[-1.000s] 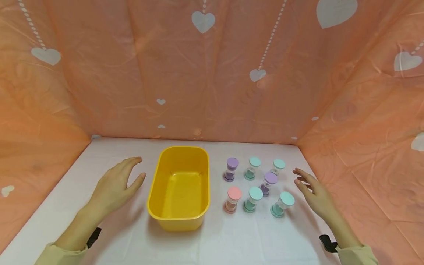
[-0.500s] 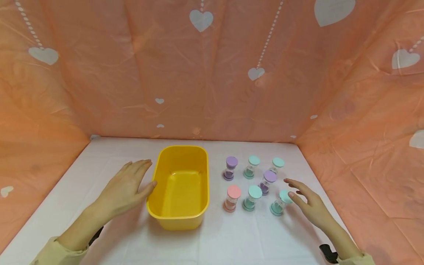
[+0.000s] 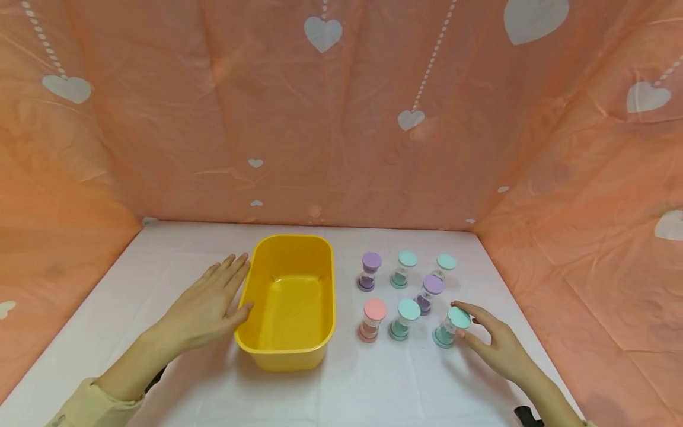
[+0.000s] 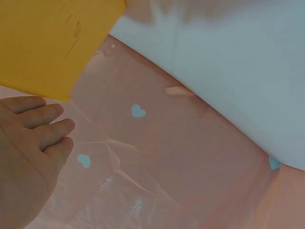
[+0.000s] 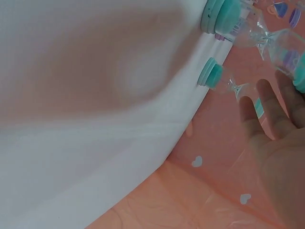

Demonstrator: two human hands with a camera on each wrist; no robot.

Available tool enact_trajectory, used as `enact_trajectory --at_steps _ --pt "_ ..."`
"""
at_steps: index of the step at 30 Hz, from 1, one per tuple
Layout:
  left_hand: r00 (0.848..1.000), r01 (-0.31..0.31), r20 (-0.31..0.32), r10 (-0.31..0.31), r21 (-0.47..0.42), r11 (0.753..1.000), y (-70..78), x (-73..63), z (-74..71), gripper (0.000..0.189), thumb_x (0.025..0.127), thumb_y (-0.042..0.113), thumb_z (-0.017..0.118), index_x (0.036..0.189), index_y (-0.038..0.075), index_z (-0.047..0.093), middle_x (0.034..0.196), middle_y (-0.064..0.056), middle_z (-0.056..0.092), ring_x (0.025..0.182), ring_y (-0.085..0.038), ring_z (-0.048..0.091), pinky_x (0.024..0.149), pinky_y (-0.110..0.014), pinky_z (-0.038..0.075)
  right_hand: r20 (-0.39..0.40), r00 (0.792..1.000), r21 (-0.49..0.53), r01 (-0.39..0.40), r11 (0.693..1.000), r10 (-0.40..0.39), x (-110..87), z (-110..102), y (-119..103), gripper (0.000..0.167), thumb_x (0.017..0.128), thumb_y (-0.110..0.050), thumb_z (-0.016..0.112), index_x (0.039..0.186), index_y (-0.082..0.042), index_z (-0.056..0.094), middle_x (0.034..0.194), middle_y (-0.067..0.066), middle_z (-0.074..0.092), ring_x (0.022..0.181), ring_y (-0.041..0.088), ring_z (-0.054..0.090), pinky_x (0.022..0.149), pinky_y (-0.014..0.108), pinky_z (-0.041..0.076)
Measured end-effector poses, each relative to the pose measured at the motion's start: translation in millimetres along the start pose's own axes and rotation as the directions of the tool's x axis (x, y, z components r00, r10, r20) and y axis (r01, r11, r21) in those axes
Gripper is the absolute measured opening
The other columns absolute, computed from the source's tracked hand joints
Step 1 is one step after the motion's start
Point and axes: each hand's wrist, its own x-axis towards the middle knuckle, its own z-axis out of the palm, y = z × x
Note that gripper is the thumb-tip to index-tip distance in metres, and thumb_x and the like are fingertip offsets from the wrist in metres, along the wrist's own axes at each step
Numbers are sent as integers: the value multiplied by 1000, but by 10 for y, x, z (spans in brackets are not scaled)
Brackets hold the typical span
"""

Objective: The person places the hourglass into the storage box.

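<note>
A yellow plastic tub [image 3: 288, 314] stands on the white tabletop. My left hand [image 3: 208, 308] lies along its left side, fingers extended, thumb over the rim; the left wrist view shows the fingertips close under the tub's wall [image 4: 52, 43]. At the right, my right hand [image 3: 496, 344] reaches around the teal-capped hourglass [image 3: 452, 326] nearest to it, index finger behind the cap and thumb in front. In the right wrist view, the fingers [image 5: 269, 109] look fairly straight beside that hourglass [image 5: 248, 28]; the thumb is out of sight. Whether they press on it I cannot tell.
Left of that hourglass stand a pink hourglass [image 3: 372, 320] and a teal one [image 3: 404, 319]. Behind are two purple hourglasses [image 3: 369, 271] [image 3: 429, 295] and two more teal ones [image 3: 404, 270] [image 3: 444, 265]. Orange heart-patterned sheeting [image 3: 320, 148] encloses the table.
My left hand has moved right to the tub's side. The right hand has moved left and down from beside the hourglasses to the nearest teal one. Tub and hourglasses keep their places.
</note>
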Motion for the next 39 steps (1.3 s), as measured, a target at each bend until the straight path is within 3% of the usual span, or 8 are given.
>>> enact_trajectory --at_steps 10,20,25,39 --pt "1000 -2 1 2 -27 1000 -12 1 52 78 99 34 59 158 -11 31 167 -26 27 153 -47 25 126 -58 22 -35 998 -1 44 999 -44 -28 34 18 64 86 1 79 145 -14 61 131 4 71 118 -4 60 96 10 47" --pt "1000 0 -15 -1 -35 999 -5 -10 74 76 99 30 58 157 -11 32 167 -26 27 154 -47 25 127 -56 20 -35 999 78 28 997 -25 -2 33 28 54 86 6 78 138 1 63 121 8 73 100 2 69 92 9 51" --pt "1000 -3 -20 2 -38 999 -3 -16 76 75 99 28 57 157 -11 31 167 -26 27 154 -46 25 128 -54 19 -12 1000 162 8 987 -6 8 29 15 51 88 7 76 136 8 61 121 8 72 101 2 69 91 12 54" --pt "1000 -4 -31 3 -39 999 -13 -20 95 74 98 27 57 157 -11 32 166 -26 29 154 -47 26 128 -55 19 -23 999 245 -22 969 28 18 39 1 49 88 10 75 135 7 62 123 -1 70 105 -3 65 90 14 56"
